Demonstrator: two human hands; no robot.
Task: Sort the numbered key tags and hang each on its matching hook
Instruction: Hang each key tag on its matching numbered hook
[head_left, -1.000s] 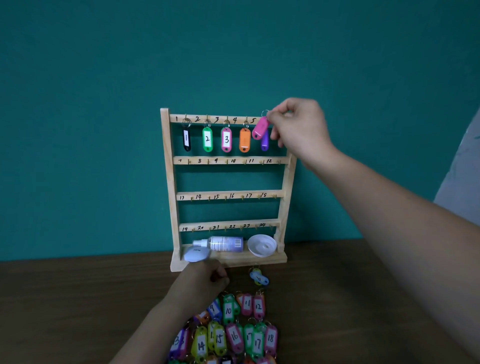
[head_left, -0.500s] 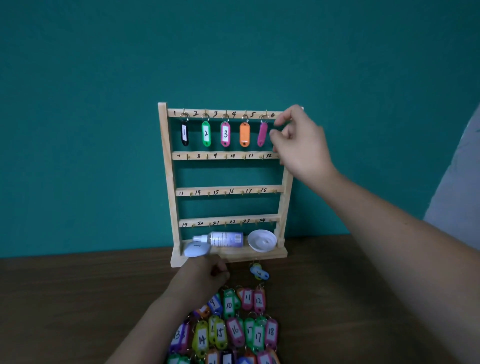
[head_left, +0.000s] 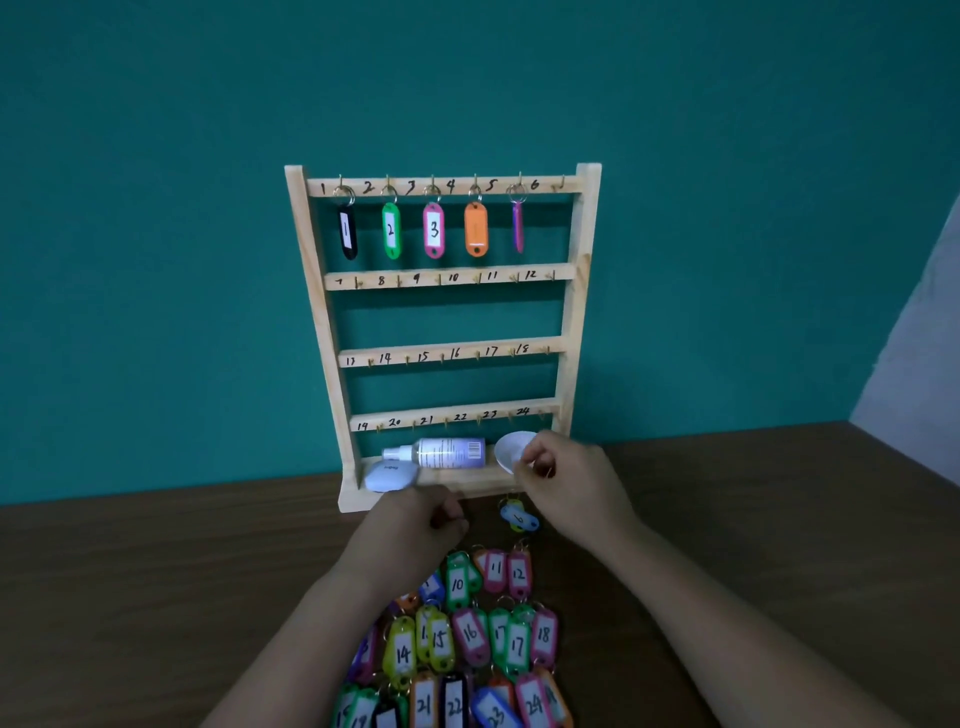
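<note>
The wooden rack (head_left: 582, 312) stands against the teal wall with hooks numbered 1 to 24. On its top row hang a black tag 1 (head_left: 347, 232), green tag 2 (head_left: 391, 230), pink tag 3 (head_left: 434, 229), an orange tag (head_left: 476, 229) and a purple tag (head_left: 517, 226) seen edge-on at hook 5. Blue tag 6 (head_left: 519, 517) lies on the table below the rack. My right hand (head_left: 569, 480) hovers just above and right of it, fingers loosely curled, holding nothing. My left hand (head_left: 413, 525) rests curled on the table, at the top of the tag pile (head_left: 467, 639).
On the rack's base shelf lie a small spray bottle (head_left: 441, 453), a pale blue oval case (head_left: 390, 475) and a white dish (head_left: 509, 449). The wooden table (head_left: 156, 597) runs left and right of the pile. A grey surface (head_left: 924, 332) rises at the right edge.
My right hand let go of the purple tag on hook 5 and came down from the top row to just above blue tag 6. The left hand stayed put.
</note>
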